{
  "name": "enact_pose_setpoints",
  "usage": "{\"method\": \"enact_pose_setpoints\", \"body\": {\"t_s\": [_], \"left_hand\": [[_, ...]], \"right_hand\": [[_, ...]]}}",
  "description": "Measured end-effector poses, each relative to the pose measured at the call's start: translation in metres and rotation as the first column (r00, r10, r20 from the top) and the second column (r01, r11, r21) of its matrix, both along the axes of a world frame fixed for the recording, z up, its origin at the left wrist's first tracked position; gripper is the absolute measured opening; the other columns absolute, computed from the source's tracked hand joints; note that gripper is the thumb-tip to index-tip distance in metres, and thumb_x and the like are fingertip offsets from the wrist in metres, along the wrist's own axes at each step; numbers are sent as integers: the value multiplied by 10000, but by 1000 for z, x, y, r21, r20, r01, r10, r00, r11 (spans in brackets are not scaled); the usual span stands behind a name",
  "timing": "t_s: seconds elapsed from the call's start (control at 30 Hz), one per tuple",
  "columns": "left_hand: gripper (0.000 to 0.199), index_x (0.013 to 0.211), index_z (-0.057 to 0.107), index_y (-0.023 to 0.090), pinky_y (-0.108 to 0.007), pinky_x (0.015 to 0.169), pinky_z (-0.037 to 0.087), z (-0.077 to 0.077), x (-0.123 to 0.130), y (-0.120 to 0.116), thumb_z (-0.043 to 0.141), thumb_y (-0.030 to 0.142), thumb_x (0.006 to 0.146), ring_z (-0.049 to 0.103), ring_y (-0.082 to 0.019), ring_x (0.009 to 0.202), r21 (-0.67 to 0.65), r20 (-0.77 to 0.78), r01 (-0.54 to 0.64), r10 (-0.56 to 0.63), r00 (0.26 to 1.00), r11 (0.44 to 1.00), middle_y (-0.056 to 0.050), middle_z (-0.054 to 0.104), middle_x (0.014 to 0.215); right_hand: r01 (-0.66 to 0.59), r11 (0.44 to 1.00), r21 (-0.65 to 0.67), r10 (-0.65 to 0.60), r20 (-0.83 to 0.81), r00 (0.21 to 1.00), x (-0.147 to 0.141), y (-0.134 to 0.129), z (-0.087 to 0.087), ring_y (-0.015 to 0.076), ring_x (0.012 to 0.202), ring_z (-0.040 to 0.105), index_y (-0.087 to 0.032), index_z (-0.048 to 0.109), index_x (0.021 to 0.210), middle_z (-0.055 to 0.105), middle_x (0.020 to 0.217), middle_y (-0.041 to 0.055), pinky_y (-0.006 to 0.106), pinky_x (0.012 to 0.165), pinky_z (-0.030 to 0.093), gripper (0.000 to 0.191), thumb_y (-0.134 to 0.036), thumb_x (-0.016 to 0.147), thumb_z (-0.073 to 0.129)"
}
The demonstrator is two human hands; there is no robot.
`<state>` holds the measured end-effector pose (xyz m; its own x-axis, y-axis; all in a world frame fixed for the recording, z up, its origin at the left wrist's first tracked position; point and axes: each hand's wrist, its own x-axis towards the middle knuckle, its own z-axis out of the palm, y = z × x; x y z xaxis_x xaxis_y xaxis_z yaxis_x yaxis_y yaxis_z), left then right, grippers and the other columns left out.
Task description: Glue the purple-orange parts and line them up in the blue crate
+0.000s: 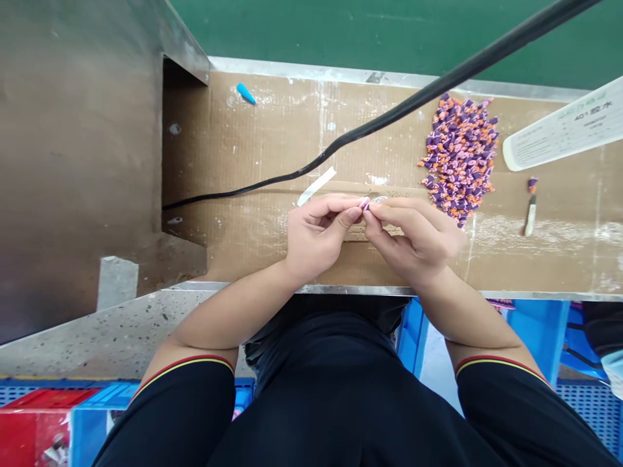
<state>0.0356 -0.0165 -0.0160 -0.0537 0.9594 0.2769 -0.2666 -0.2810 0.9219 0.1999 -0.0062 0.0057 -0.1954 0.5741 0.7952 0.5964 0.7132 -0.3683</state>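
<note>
Between the fingertips of both hands is a small purple and pink piece (365, 203), mostly covered by the fingers. My left hand (316, 235) pinches it from the left with thumb and forefinger. From the right, my right hand (413, 235) pinches the same piece, its fingers closed. Just behind my left hand a white strip (317, 185) lies on the cardboard. To the right of my right hand spreads a heap of small purple, orange and pink knotted fabric pieces (460, 155).
A black cable (341, 139) crosses above the cardboard-covered bench (272, 143). At right are a large white bottle (564, 126) and a small white-handled tool (530, 217). A blue cap (246, 93) lies at the back left. A metal housing (82, 143) borders the left side.
</note>
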Motion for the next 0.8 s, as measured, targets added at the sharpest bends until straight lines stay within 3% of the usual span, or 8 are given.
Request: {"method": "enact_pose_setpoints", "body": {"t_s": [0.13, 0.37, 0.6, 0.7, 0.8], "left_hand": [[124, 1110, 900, 342, -332, 1012, 707, -2, 0, -2, 849, 287, 1011, 846, -192, 1069, 8, -14, 1, -1, 1000, 1000, -36, 867, 1117], [120, 1093, 901, 362, -360, 1022, 708, -7, 2, -2, 882, 405, 982, 843, -214, 1102, -86, 128, 110, -98, 987, 990, -45, 867, 1107], [270, 1030, 910, 340, -416, 1047, 694, -2, 5, -2, 931, 572, 894, 833, -226, 1046, -188, 119, 122, -100, 988, 975, -66, 864, 1059], [351, 1087, 905, 308, -378, 956, 700, 2, 3, -3, 914, 604, 900, 826, -229, 1049, -188, 86, 132, -117, 989, 973, -90, 862, 1128], [388, 1108, 896, 266, -296, 745, 657, 3, 0, -5, 848, 620, 958, 813, -206, 989, -165, 16, 71, -69, 997, 984, -111, 855, 1173]], "right_hand": [[19, 1000, -4, -19, 31, 999, 2, -2, -1, 159, 793, 829, -293, 759, 1064, 858, 939, -24, 271, 740, 701, 158, -160, 1000, 816], [54, 998, -28, -53, 49, 997, 3, -3, -1, 170, 783, 834, -282, 759, 1035, 858, 924, -6, 305, 728, 725, 60, -227, 1060, 765], [-16, 1000, 5, 16, -39, 999, 3, 3, -2, 189, 796, 840, -307, 772, 1043, 869, 944, -13, 330, 733, 728, 98, -210, 1035, 780], [-41, 998, -43, 41, 2, 999, 15, 8, 9, 180, 794, 833, -301, 780, 1023, 863, 911, -18, 310, 724, 700, 73, -228, 1031, 782], [-80, 980, -182, 102, 115, 988, 42, 2, 22, 170, 771, 803, -301, 792, 1033, 844, 898, -19, 311, 714, 661, 77, -243, 1038, 741]]}}
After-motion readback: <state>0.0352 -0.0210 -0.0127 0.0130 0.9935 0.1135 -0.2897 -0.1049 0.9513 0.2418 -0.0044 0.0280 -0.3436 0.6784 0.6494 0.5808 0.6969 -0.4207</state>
